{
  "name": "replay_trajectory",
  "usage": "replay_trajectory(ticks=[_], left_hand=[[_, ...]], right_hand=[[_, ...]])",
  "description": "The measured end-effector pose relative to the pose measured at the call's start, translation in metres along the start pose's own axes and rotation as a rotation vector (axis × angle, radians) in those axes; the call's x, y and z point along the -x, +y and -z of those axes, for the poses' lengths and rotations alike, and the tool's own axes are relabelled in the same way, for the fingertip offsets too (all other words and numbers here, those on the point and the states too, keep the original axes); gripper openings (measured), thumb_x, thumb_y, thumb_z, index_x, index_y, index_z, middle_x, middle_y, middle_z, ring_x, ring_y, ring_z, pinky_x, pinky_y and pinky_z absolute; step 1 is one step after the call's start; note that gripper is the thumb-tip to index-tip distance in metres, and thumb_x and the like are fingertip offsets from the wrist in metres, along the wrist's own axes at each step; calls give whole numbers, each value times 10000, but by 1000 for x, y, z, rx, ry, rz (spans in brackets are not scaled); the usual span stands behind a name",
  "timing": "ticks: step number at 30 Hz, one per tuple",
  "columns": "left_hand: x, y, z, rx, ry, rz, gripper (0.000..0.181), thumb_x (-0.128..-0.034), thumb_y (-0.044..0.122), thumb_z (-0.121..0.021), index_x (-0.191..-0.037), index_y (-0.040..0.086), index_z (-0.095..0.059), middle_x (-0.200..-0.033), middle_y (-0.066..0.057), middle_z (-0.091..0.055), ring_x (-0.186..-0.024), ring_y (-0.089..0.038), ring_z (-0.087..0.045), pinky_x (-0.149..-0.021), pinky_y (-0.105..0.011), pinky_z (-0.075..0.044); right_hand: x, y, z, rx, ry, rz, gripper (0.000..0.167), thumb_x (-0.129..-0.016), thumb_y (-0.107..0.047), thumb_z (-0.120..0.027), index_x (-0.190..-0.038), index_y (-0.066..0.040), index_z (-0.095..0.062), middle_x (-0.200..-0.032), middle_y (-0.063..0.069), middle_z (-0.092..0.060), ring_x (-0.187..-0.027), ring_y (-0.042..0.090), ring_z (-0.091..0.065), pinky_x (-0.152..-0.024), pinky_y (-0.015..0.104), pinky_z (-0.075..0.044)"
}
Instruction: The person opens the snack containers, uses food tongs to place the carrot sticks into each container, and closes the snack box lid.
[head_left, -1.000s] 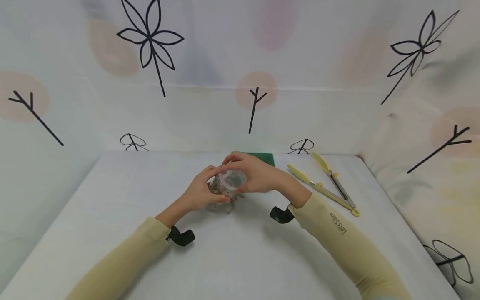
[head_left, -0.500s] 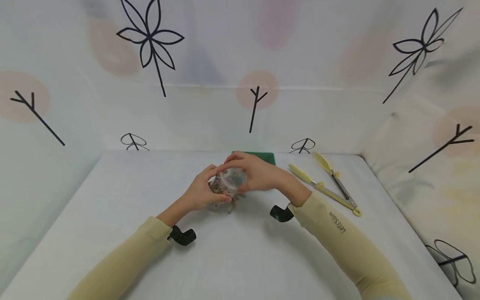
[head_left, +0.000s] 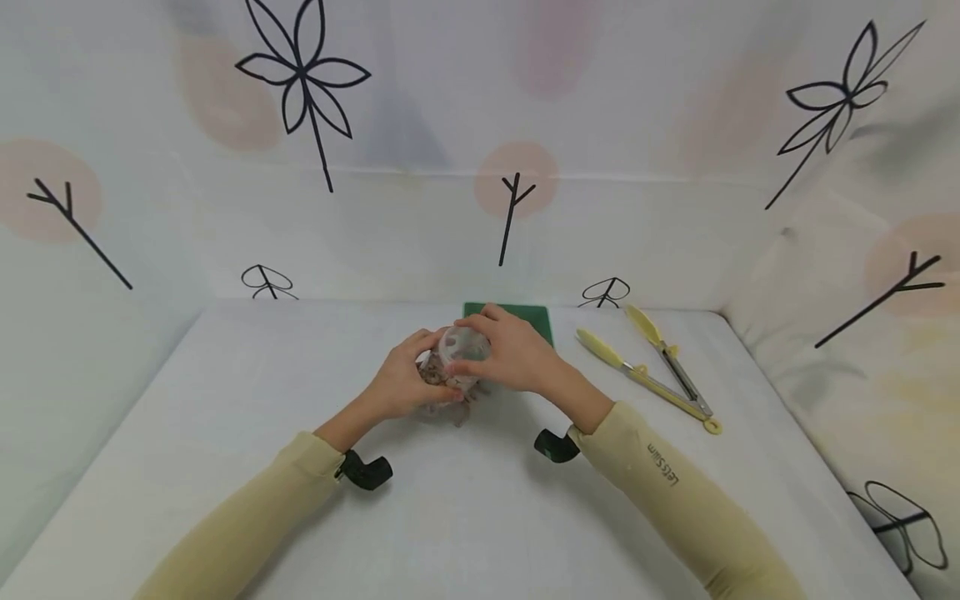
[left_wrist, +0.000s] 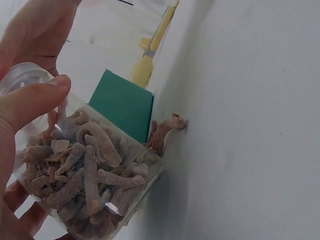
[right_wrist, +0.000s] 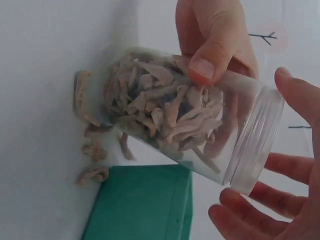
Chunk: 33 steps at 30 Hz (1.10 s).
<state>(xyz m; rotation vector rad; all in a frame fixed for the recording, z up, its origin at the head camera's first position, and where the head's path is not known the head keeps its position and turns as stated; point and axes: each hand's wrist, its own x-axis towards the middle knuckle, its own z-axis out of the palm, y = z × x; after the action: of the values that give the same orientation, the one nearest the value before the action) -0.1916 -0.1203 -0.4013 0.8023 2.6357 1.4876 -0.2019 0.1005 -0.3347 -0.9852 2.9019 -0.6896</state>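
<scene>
A clear plastic jar (right_wrist: 165,105) packed with brownish dried strips (left_wrist: 90,170) leans at a tilt at the middle of the table; whether its base touches the cloth I cannot tell. My left hand (head_left: 405,379) grips the jar's side, with the thumb across its upper wall. At the top, the fingers of my right hand (head_left: 517,350) are curled around the clear screw lid (right_wrist: 255,140), thumb on one side and fingertips on the other. Several loose strips (right_wrist: 95,150) lie beside the base. The lid sits on the jar's mouth.
Behind the jar stands a green container (head_left: 528,317), partly hidden by my right hand. Yellow-tipped tongs (head_left: 652,379) lie spread on the white table (head_left: 465,525) to the right. A patterned cloth (head_left: 405,225) encloses the back and sides.
My right hand has turned and shifted on the lid; its thumb now lies across the lid's near side, and the wrist has dropped slightly. The left hand and jar stay nearly in place.
</scene>
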Motion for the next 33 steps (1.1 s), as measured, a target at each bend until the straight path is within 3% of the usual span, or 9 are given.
replay_trajectory(ticks=[3, 6, 9, 15, 18, 21, 28, 31, 33], left_hand=[[0, 0, 1, -31, 8, -1, 895, -743, 337, -894, -1491, 114, -457, -1271, -9, -550, -1160, -202, -530, -986, -520, -442], [0, 1, 1, -43, 3, 7, 901, -736, 354, -897, -1487, 115, -461, -1266, -13, -547, -1153, -211, -535, -982, -519, -448], [0, 2, 2, -50, -4, 5, 894, -739, 365, -894, -1489, 139, -464, -1274, -16, -545, -1161, -210, -533, -992, -523, -444], [4, 4, 3, -64, -23, -29, 856, -748, 366, -884, -1481, 179, -484, -1268, -22, -570, -1142, -186, -540, -967, -497, -463], [6, 5, 3, -70, -13, -29, 832, -750, 368, -878, -1465, 167, -503, -1251, -21, -578, -1107, -170, -545, -932, -479, -481], [8, 7, 1, -69, 14, -17, 789, -752, 380, -870, -1428, 144, -539, -1227, 2, -574, -1058, -160, -544, -889, -459, -498], [9, 5, 0, -49, 40, -23, 800, -749, 349, -879, -1426, 97, -534, -1226, 22, -562, -1069, -167, -540, -886, -449, -508], [8, 2, 3, -30, 2, -33, 791, -759, 309, -881, -1437, 117, -523, -1246, 20, -557, -1099, -169, -537, -926, -462, -494], [6, 0, 6, -7, -36, -39, 781, -760, 289, -885, -1432, 121, -525, -1259, 6, -558, -1130, -177, -534, -961, -478, -477]], right_hand=[[2, 5, 1, -96, 20, 101, 684, -870, -459, -755, -1439, -146, -542, -1370, 78, -513, -1150, 240, -562, -925, 431, -487], [4, 12, 5, -235, -9, 222, 654, -844, -224, -821, -1430, -118, -551, -1527, 67, -408, -1390, 265, -381, -1020, 493, -434], [6, 15, 8, -311, -59, 303, 652, -810, -86, -833, -1408, -98, -574, -1568, 65, -367, -1435, 263, -318, -1013, 497, -443], [8, 15, 5, -343, -85, 365, 588, -826, -49, -809, -1374, -80, -599, -1501, 117, -456, -1387, 260, -407, -1027, 449, -437], [10, 13, 0, -311, -43, 342, 586, -831, -111, -819, -1374, -81, -603, -1446, 115, -499, -1325, 263, -472, -1001, 441, -455], [11, 8, -6, -257, 7, 269, 577, -862, -217, -800, -1390, -105, -595, -1392, 101, -522, -1269, 257, -502, -967, 444, -466], [11, -3, -14, -216, 53, 79, 590, -876, -387, -771, -1389, -167, -580, -1178, 114, -524, -937, 278, -536, -763, 381, -468], [11, -4, -11, -217, 22, 78, 615, -864, -395, -781, -1392, -158, -572, -1216, 125, -519, -986, 284, -545, -799, 398, -482], [10, -2, -6, -216, -18, 111, 616, -871, -359, -781, -1402, -139, -558, -1306, 124, -515, -1102, 287, -547, -877, 433, -484]])
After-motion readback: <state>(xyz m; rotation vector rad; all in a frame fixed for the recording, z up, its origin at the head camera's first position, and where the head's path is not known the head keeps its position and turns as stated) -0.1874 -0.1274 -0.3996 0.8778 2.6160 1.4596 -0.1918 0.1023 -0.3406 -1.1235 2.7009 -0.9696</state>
